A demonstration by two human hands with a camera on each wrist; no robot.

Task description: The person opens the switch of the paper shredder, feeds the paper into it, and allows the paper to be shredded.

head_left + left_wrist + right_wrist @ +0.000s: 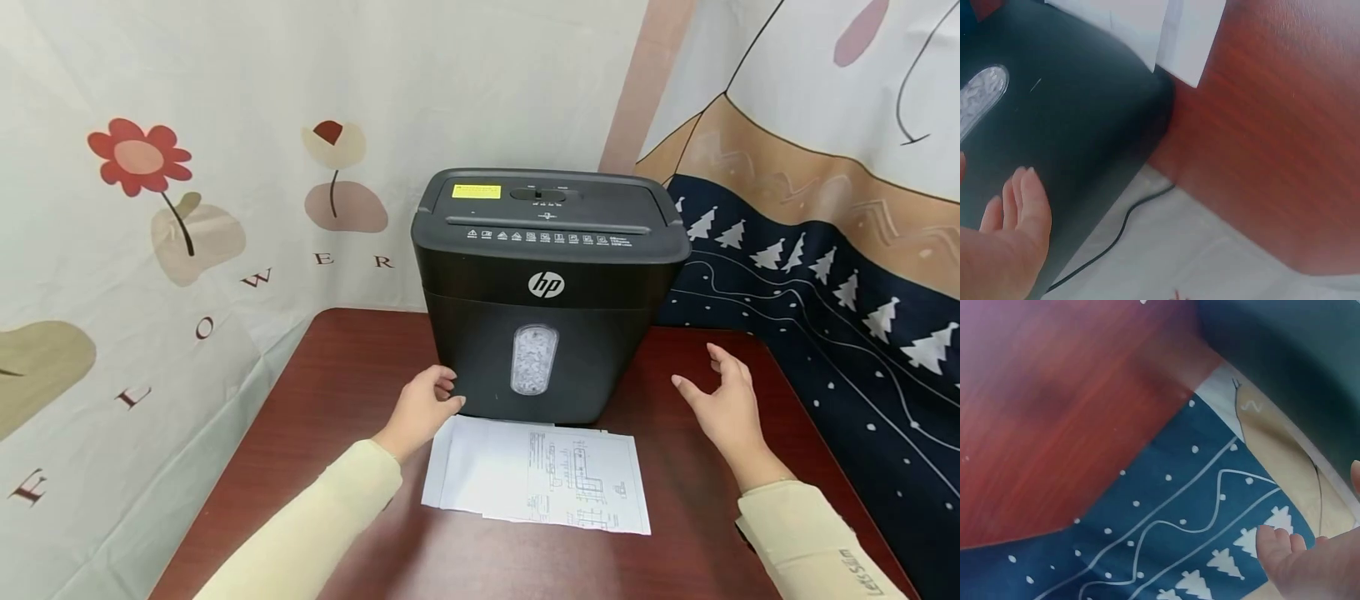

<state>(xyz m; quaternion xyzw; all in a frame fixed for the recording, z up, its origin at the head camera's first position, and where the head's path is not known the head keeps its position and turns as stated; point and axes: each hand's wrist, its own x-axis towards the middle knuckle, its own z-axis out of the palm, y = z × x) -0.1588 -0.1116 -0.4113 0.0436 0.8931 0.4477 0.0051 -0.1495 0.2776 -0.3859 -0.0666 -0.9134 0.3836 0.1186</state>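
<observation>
A black HP paper shredder [480,358] stands upright at the back of the table, with pale shreds visible through its window [534,360]. Several sheets of paper [487,467], the top one printed with line drawings, lie flat just in front of its base. My left hand [423,408] is by the shredder's lower left side, fingers relaxed and holding nothing; whether it touches the casing I cannot tell. In the left wrist view the left hand [1019,237] shows in front of the dark casing. To the shredder's right, my right hand [727,412] is held apart from it, thumb and fingers spread.
The reddish-brown table [360,367] has cloth hangings behind it and at its sides. A black cord [1125,222] runs past the table edge beside the shredder. A yellow label [476,192] and a slider [537,195] are on the shredder's top.
</observation>
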